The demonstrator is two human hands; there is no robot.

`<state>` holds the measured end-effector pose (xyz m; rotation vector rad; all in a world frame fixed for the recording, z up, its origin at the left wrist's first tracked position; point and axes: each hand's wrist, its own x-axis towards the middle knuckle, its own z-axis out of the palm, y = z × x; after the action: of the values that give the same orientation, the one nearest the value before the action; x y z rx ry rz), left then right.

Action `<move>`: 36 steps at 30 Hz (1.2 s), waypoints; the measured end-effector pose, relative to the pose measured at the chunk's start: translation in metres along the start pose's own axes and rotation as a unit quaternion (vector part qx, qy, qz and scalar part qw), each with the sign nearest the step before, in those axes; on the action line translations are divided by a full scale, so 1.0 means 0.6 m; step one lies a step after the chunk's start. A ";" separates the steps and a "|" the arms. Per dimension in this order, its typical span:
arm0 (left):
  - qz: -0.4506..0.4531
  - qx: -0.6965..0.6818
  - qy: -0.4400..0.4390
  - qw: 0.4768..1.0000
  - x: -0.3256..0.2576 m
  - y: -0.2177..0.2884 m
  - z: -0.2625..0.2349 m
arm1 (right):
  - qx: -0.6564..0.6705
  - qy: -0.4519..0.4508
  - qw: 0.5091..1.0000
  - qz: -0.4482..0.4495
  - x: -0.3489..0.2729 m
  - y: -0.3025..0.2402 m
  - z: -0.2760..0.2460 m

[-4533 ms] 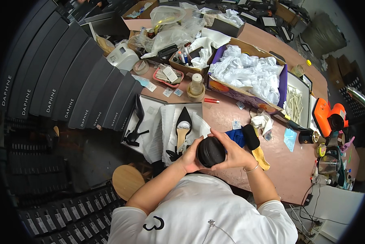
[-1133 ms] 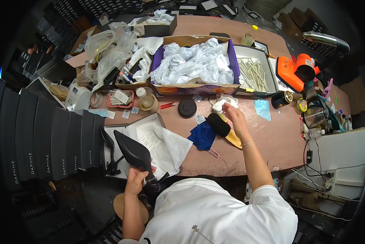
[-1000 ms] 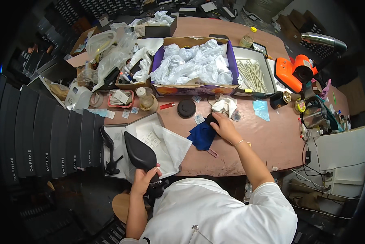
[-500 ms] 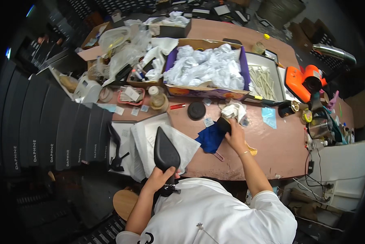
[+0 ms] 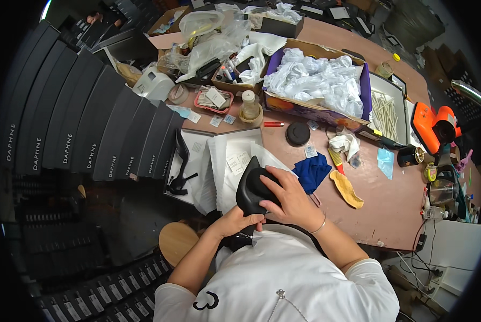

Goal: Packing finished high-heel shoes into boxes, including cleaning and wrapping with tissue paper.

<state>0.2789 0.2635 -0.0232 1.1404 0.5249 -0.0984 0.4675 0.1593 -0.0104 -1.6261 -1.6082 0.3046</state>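
Note:
In my left hand (image 5: pixel 234 221) is a black pointed-toe shoe (image 5: pixel 244 189), gripped at its rear and held in front of my body. My right hand (image 5: pixel 295 203) presses a black rounded pad (image 5: pixel 257 183) against the shoe's upper, fingers curled over it. Part of the shoe is hidden under this hand and the pad. The matching black heeled shoe (image 5: pixel 181 161) lies on its side in the open shoe box (image 5: pixel 197 134) at left, next to white wrapping paper (image 5: pixel 217 174).
A blue cloth (image 5: pixel 311 173), a yellow cloth (image 5: pixel 347 189), a brush (image 5: pixel 336 158) and a round black lid (image 5: pixel 298 134) lie right of the box. Behind stands a carton (image 5: pixel 315 104) of crumpled white paper. Stacked dark shoe boxes (image 5: pixel 85 118) line the left; an orange device (image 5: pixel 425 126) stands right.
My right hand has moved left from beside the blue cloth, bringing the black pad onto the shoe. The head view has shifted, so the table appears farther right.

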 end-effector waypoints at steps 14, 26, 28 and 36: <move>-0.006 0.123 0.052 0.991 -0.032 -0.026 0.022 | 0.074 -0.081 0.993 -0.038 -0.031 -0.048 0.042; -0.030 0.028 0.010 0.999 -0.009 -0.031 -0.018 | 0.068 -0.057 0.995 -0.040 0.002 -0.022 0.064; 0.020 0.072 0.054 0.996 -0.022 -0.035 -0.007 | 0.064 -0.030 0.997 -0.027 0.024 -0.005 0.071; 0.064 -0.028 -0.001 0.998 0.011 -0.032 -0.051 | 0.171 0.065 0.976 0.117 0.066 0.098 0.053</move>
<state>0.2675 0.2837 -0.0516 1.1169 0.4484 0.0251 0.4948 0.2158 -0.0561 -1.5305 -1.1913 0.5525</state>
